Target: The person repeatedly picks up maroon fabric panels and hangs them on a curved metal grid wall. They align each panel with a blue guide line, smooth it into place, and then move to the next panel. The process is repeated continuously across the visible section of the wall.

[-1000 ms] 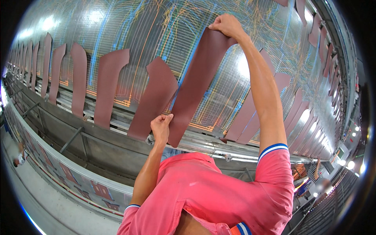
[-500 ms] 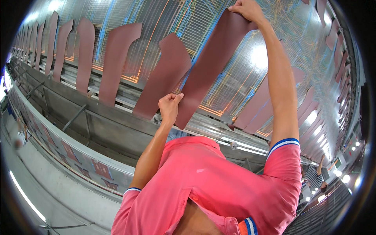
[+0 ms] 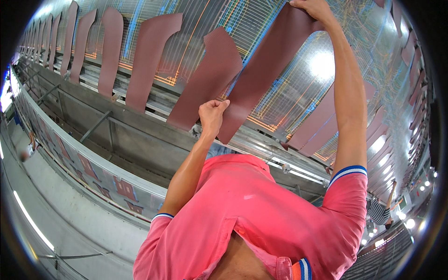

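Nearest, the lower end of the brown panel (image 3: 261, 77) lies across the rail (image 3: 254, 140) at the table's near edge. It looks like thin, leathery sheet: probably light and limp, not fragile, but apt to curl, stretch or crease if pulled from one point, and perhaps a little slick on its smooth face. The edges at its two ends seem the best holds, keeping its length flat. The left hand (image 3: 212, 116) has its thumb and curled fingers together at the panel's left edge, near that lower end, forearm rising from below with the elbow bent. Farther off, the right arm stretches nearly straight across the table (image 3: 192, 32), and the right hand (image 3: 317, 9), cut by the picture's top, grips the far end, thumb at its corner. Similar pieces (image 3: 209, 77) lie alongside.
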`<act>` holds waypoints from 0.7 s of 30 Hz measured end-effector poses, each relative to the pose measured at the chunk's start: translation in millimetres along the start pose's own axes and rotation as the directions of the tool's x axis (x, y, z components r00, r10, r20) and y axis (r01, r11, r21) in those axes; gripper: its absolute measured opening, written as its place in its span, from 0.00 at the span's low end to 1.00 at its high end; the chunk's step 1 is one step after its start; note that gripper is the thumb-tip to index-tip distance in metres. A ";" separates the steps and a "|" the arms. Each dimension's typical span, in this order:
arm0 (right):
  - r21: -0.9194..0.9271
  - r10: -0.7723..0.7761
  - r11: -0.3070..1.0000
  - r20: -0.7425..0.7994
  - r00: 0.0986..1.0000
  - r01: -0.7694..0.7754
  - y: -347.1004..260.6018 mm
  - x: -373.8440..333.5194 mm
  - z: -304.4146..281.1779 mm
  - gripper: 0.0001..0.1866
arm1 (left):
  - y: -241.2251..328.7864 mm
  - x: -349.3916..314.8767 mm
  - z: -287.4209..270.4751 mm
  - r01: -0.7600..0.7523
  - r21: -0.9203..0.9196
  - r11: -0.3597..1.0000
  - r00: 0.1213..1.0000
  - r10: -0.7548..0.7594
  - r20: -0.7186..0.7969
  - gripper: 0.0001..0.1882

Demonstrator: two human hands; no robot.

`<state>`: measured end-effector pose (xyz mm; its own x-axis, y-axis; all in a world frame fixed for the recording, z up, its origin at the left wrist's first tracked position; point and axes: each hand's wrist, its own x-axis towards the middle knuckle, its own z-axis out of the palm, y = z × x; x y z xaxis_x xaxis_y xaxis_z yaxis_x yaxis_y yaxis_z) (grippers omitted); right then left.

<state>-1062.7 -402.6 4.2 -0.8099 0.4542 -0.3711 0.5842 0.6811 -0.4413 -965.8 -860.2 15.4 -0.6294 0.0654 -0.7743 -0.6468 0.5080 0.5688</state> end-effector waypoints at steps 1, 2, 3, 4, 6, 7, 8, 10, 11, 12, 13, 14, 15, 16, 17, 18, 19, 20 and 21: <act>0.011 0.008 1.000 -0.008 1.000 -0.008 -1.6 -1.2 -0.9 0.19 | 0.0 0.5 0.0 0.008 0.004 1.000 1.000 -0.008 -0.002 0.15; 0.022 0.016 1.000 -0.015 1.000 -0.016 -3.8 -2.7 -1.7 0.19 | 0.0 0.8 -0.1 0.016 0.009 1.000 1.000 -0.016 -0.004 0.15; 0.033 0.025 0.999 -0.023 0.999 -0.024 -5.0 -3.5 -2.3 0.18 | 0.0 1.0 -0.2 0.025 0.014 1.000 1.000 -0.025 -0.006 0.15; 0.027 0.021 0.999 -0.015 1.000 -0.021 -4.7 -3.0 -2.5 0.18 | -0.3 1.5 -0.2 0.024 0.021 0.999 1.000 -0.024 -0.008 0.15; 0.016 0.014 1.000 -0.001 1.000 -0.014 -3.5 -1.6 -2.8 0.18 | -0.8 1.9 -0.5 0.023 0.034 0.999 1.000 -0.023 -0.011 0.15; 0.020 0.020 1.000 -0.001 1.000 -0.020 -4.8 -1.9 -3.5 0.18 | -0.1 1.8 -0.8 0.026 0.034 0.999 1.000 -0.026 -0.008 0.15; 0.025 0.026 0.999 -0.001 1.000 -0.026 -7.1 -3.3 -4.4 0.18 | 1.5 1.3 -1.1 0.029 0.033 0.999 1.000 -0.029 -0.006 0.15; 0.044 0.031 0.999 -0.009 0.999 -0.031 -9.9 -5.7 -5.2 0.18 | 1.2 1.6 -1.3 0.022 0.043 0.999 1.000 -0.022 -0.009 0.15; 0.058 0.031 0.998 -0.016 0.999 -0.030 -10.7 -6.7 -5.6 0.18 | -0.9 2.5 -1.1 0.012 0.053 0.999 1.000 -0.012 -0.013 0.15; 0.073 0.031 0.997 -0.024 0.999 -0.029 -11.5 -7.3 -5.8 0.18 | -1.8 3.0 -1.0 0.002 0.063 0.998 1.000 -0.001 -0.018 0.15; 0.049 0.024 0.999 -0.014 1.000 -0.023 -11.1 -6.9 -7.8 0.18 | 0.1 4.0 0.0 0.011 0.073 0.997 1.000 -0.010 -0.016 0.15; 0.025 0.018 1.000 -0.005 1.000 -0.017 -11.3 -6.7 -8.5 0.18 | 2.0 3.1 -0.6 0.019 0.084 0.996 1.000 -0.018 -0.013 0.15; 0.000 0.013 1.000 0.004 1.000 -0.013 -11.7 -7.0 -8.8 0.19 | 3.6 2.0 -1.5 0.027 0.095 0.995 1.000 -0.026 -0.010 0.15; 0.003 0.011 1.000 -0.003 1.000 -0.011 -12.0 -7.0 -9.3 0.19 | 4.4 1.5 -0.1 0.021 0.085 0.996 1.000 -0.019 -0.017 0.15; 0.005 0.011 1.000 -0.010 1.000 -0.011 -12.7 -8.0 -8.4 0.18 | 4.7 0.7 0.8 0.014 0.075 0.997 1.000 -0.012 -0.023 0.14; 0.006 0.011 1.000 -0.018 1.000 -0.011 -14.4 -9.2 -8.2 0.18 | 4.6 0.1 1.2 0.007 0.066 0.998 1.000 -0.005 -0.028 0.14; 0.023 0.050 0.998 0.001 0.999 -0.050 -19.1 -11.6 -9.9 0.19 | 0.7 0.8 1.6 -0.014 0.055 0.998 0.999 0.016 -0.036 0.14; 0.008 0.007 1.000 -0.011 1.000 -0.007 -10.4 -9.0 -4.4 0.19 | 2.9 0.4 1.9 -0.010 0.065 0.998 0.999 0.012 -0.034 0.14; -0.008 -0.036 0.999 -0.021 0.999 0.036 1.7 -4.4 6.3 0.20 | 5.4 -1.1 1.5 -0.007 0.076 0.997 0.999 0.009 -0.031 0.15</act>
<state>-1057.9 -407.0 -0.1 -0.8316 0.4414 -0.3372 0.5541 0.7019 -0.4477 -967.9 -856.3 18.9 -0.6484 0.0436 -0.7601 -0.6078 0.5715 0.5513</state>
